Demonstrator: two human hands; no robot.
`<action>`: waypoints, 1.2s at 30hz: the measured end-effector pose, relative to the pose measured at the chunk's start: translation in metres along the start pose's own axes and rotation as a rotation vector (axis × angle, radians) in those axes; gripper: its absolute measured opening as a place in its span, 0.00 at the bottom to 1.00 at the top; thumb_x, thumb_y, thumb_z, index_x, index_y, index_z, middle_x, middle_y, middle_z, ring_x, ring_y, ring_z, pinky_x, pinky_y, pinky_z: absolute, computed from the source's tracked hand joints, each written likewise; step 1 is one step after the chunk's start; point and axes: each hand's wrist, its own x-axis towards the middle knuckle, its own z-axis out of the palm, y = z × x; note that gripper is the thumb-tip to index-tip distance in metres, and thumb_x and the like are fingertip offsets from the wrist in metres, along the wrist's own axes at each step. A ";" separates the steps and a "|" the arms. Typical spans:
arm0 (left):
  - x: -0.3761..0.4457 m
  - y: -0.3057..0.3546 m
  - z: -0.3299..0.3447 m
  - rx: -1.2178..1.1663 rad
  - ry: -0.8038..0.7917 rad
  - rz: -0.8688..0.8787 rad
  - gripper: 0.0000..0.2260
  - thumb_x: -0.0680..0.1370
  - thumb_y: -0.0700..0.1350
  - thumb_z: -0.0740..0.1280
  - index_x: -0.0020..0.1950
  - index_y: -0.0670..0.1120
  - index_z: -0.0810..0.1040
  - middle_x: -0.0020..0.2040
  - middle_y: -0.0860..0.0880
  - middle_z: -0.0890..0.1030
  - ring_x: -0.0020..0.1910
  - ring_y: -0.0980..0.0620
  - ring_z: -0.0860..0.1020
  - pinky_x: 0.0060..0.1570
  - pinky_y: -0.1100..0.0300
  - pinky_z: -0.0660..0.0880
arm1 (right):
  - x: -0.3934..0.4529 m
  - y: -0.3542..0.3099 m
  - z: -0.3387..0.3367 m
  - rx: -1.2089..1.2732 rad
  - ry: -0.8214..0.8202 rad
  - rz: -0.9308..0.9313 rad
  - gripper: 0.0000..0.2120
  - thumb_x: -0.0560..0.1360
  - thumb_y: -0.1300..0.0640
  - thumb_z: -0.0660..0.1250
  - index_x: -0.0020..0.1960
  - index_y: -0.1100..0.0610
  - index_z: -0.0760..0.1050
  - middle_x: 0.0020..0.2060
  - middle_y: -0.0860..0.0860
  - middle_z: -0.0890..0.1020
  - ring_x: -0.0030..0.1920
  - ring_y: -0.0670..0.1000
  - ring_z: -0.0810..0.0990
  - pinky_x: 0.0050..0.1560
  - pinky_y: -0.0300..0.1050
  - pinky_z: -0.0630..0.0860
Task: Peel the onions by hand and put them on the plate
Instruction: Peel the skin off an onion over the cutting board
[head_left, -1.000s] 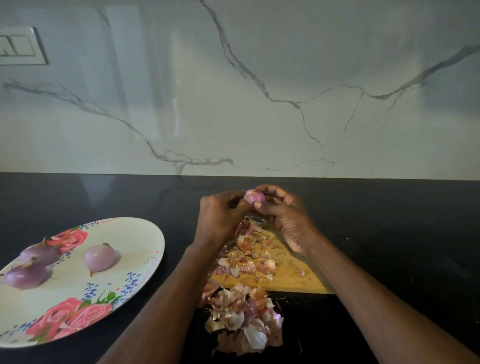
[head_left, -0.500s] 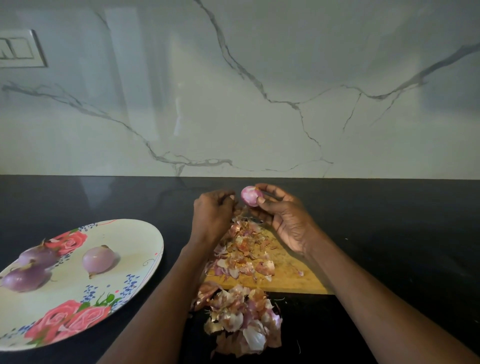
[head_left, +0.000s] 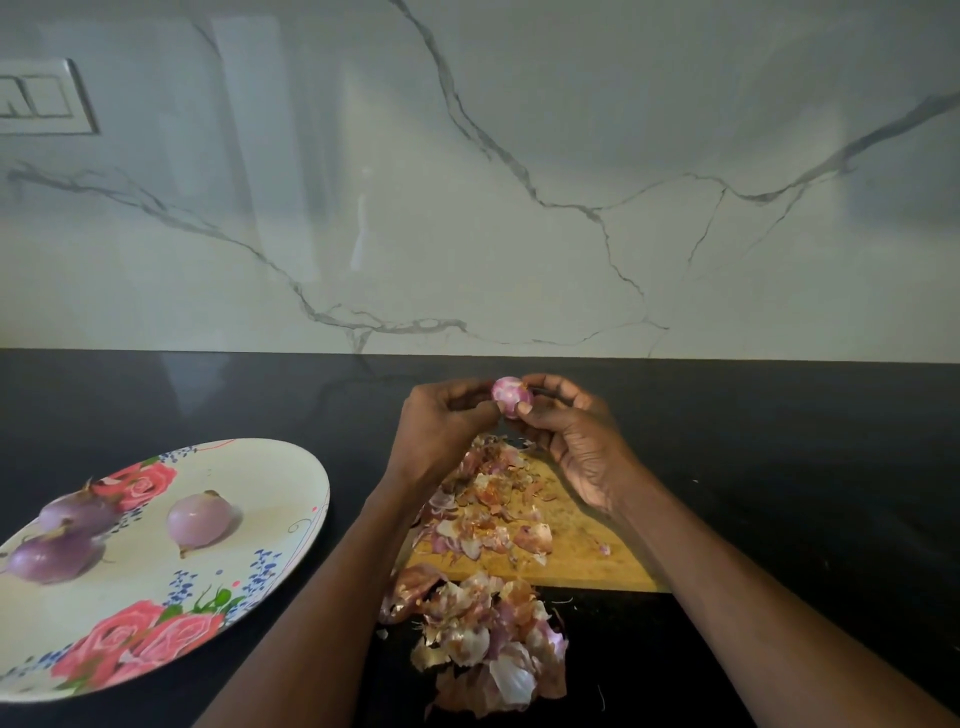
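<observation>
- The small red onion is held in the air above the far end of the wooden cutting board, near the back edge of the black countertop. It looks mostly peeled, pink and white, but some bits of skin may remain; I cannot tell for sure.
- The right hand holds it with thumb and fingers curled around it.
- The left hand has its fingertips pinched together against the onion's left side, probably on a piece of skin.
- Three peeled onions lie on the floral plate, at the left side of the countertop.
- Loose onion skins lie on the board and over its near edge.
- No unpeeled onions are visible, so this one may be the last; it must be finished and put on the plate.
</observation>
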 end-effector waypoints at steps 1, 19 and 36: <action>0.000 0.001 0.000 -0.004 0.002 -0.001 0.11 0.76 0.39 0.73 0.58 0.47 0.85 0.49 0.51 0.87 0.48 0.51 0.86 0.55 0.47 0.82 | 0.000 -0.001 0.000 0.000 -0.004 0.000 0.19 0.72 0.77 0.68 0.61 0.66 0.76 0.47 0.60 0.86 0.43 0.52 0.86 0.42 0.40 0.83; -0.013 0.005 0.004 0.081 0.057 0.181 0.11 0.77 0.40 0.73 0.59 0.47 0.83 0.49 0.56 0.86 0.48 0.60 0.85 0.48 0.65 0.81 | 0.001 0.010 -0.003 -0.337 -0.009 -0.118 0.18 0.72 0.64 0.77 0.61 0.57 0.81 0.55 0.55 0.85 0.57 0.57 0.84 0.56 0.55 0.82; -0.009 0.005 0.003 0.155 0.158 0.180 0.09 0.76 0.41 0.73 0.56 0.43 0.85 0.45 0.55 0.86 0.43 0.61 0.84 0.44 0.67 0.80 | -0.001 0.007 0.000 -0.286 -0.028 -0.078 0.17 0.73 0.66 0.75 0.61 0.57 0.81 0.54 0.54 0.86 0.56 0.57 0.85 0.54 0.54 0.82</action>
